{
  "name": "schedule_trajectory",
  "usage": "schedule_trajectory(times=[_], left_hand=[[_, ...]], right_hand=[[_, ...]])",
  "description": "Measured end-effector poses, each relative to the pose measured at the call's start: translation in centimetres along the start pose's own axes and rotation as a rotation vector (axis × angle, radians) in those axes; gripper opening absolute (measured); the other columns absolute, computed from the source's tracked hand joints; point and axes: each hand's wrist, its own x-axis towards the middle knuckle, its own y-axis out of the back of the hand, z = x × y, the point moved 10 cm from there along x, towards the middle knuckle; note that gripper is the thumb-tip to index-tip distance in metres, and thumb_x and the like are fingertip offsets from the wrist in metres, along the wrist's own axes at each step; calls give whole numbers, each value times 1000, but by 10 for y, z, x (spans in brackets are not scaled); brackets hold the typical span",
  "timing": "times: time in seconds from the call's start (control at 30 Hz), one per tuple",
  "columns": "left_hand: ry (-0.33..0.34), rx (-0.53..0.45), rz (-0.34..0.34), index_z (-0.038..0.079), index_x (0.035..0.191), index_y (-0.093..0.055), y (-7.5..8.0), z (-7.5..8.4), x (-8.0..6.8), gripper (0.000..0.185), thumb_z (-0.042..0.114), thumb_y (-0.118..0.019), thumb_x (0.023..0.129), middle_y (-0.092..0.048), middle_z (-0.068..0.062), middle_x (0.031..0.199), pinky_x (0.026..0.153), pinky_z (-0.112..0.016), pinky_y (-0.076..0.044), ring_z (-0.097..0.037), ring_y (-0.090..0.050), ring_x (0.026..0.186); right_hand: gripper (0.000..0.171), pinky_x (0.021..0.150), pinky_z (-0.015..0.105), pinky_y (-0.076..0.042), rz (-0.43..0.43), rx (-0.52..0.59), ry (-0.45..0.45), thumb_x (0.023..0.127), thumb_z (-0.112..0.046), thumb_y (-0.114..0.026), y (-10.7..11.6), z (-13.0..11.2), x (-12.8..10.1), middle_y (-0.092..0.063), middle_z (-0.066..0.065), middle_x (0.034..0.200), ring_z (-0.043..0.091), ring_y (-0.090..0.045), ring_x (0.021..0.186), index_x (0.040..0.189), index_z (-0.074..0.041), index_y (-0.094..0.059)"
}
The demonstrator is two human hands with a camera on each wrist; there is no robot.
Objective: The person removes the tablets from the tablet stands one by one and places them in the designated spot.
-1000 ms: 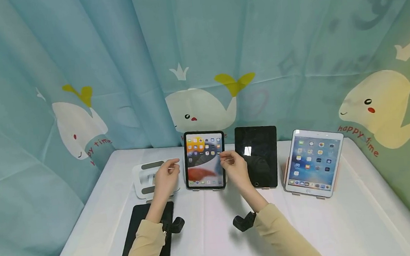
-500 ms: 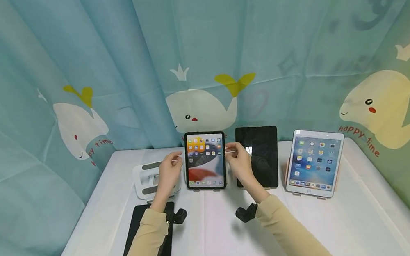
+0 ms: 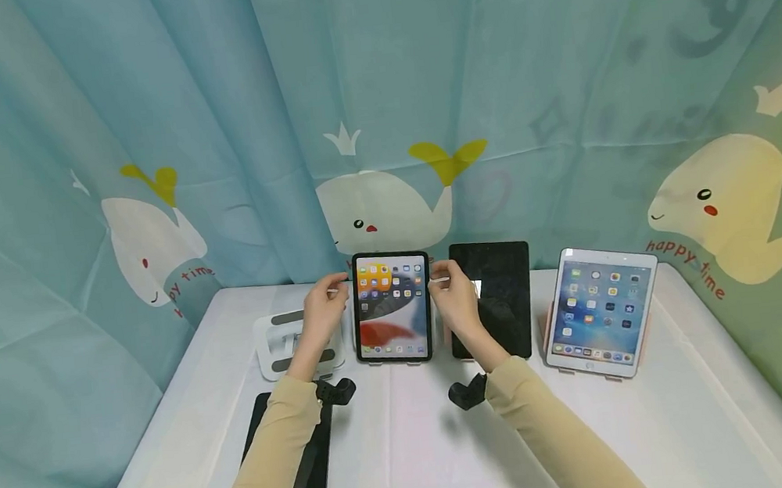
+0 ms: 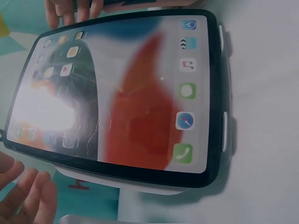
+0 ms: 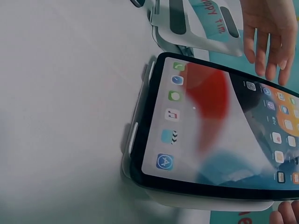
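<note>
A black-framed tablet (image 3: 391,307) with a lit home screen leans on a white stand in the middle of the table. On its left side is my left hand (image 3: 325,309), fingertips close to the upper edge. The right wrist view shows that hand's fingers (image 5: 261,51) extended and relaxed beside the frame. My right hand (image 3: 456,300) is at the opposite edge, in front of a dark-screened tablet (image 3: 505,300). From the left wrist, its fingertips (image 4: 81,14) appear right at the tablet's rim. Neither hand grips the tablet.
A white tablet (image 3: 601,310) with its screen on stands tilted at the right. Left of centre is a bare white stand (image 3: 277,365) with grey pads. A large black tablet (image 3: 314,471) lies flat under the left forearm. Behind the white table (image 3: 410,446) hangs a blue-green curtain (image 3: 375,80).
My right hand has moved off the screen to the tablet's right edge. My left hand has shifted slightly right and upward toward the left edge. The tablet stays in place.
</note>
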Motion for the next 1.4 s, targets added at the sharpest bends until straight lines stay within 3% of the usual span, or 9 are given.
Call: schedule_trajectory(times=[0.33, 0.5, 0.73, 0.93, 1.13, 1.4], left_hand=[[15, -68, -50, 5, 131, -57, -11, -5, 14, 34, 14, -50, 99, -59, -18, 116, 81, -35, -55, -31, -61, 96], [12, -87, -50, 5, 132, -55, -14, -5, 19, 35, 13, -51, 99, -58, -20, 118, 82, -36, -56, -30, -61, 94], [13, -87, -32, 5, 132, -56, -16, -3, 22, 35, 12, -51, 98, -59, -20, 119, 76, -30, -54, -17, -55, 82], [27, -117, -14, 4, 131, -56, -16, -1, 25, 35, 5, -53, 96, -59, -22, 118, 82, -37, -55, -30, -60, 97], [39, -136, 2, 3, 128, -59, -16, -1, 26, 35, 0, -56, 93, -59, -24, 115, 85, -40, -55, -35, -61, 102], [72, -168, 6, 4, 128, -59, -14, -5, 25, 36, 0, -57, 92, -59, -22, 113, 87, -39, -56, -35, -62, 106]], right_hand=[[33, 83, 45, -53, -24, -48, 26, 93, -8, -56, -3, -3, 10, -62, 15, 115, 32, -63, 104, 127, -7, -54], [34, 73, 41, -54, -28, -113, 33, 95, -13, -54, -5, -4, 14, -64, 13, 112, 30, -65, 100, 128, -11, -53], [33, 57, 31, -47, -33, -202, 23, 96, -16, -53, -7, -6, 17, -66, 13, 110, 28, -67, 92, 129, -13, -52], [32, 56, 30, -45, -32, -242, 21, 97, -16, -52, -8, -8, 19, -67, 12, 110, 28, -67, 88, 128, -12, -53], [29, 53, 27, -39, -20, -258, 40, 98, -15, -51, -8, -11, 20, -67, 13, 108, 26, -62, 73, 127, -11, -53], [27, 57, 31, -44, -15, -245, 29, 98, -16, -51, -6, -11, 19, -68, 12, 106, 28, -65, 82, 125, -14, -54]])
